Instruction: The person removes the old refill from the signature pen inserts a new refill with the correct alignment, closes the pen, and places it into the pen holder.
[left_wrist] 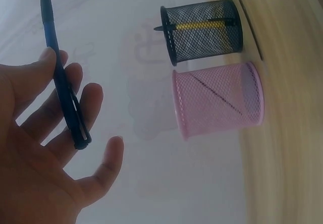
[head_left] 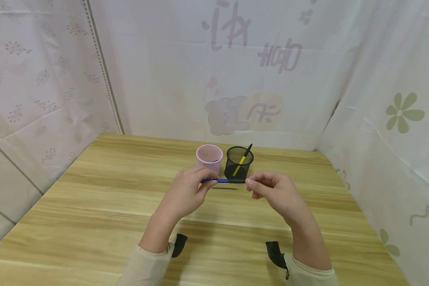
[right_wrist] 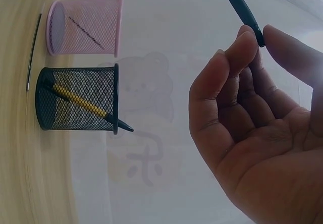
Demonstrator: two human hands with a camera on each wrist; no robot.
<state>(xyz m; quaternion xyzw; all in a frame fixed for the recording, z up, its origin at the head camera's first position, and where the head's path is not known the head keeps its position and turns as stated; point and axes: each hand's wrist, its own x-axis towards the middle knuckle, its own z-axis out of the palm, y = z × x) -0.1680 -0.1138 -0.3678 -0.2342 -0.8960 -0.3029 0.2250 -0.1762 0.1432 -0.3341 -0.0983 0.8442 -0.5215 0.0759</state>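
A blue pen with a black grip section (head_left: 222, 180) is held level above the table between both hands. My left hand (head_left: 187, 190) pinches its blue barrel between thumb and fingers; in the left wrist view the clip end lies across the fingers and the little finger stands apart. My right hand (head_left: 279, 192) pinches the black tip end between thumb and forefinger. Behind the pen stand a pink mesh pen cup (left_wrist: 219, 118) and a black mesh pen cup (right_wrist: 81, 77). A thin dark pen refill (head_left: 225, 188) lies on the table in front of them.
A yellow and black pen (head_left: 241, 160) leans in the black cup. Inside the pink cup is a thin dark stick (left_wrist: 217, 94). The wooden table (head_left: 93, 206) meets printed curtains (head_left: 157, 79) at its back and sides. Black curved pieces (head_left: 179, 244) stick out by the sleeves.
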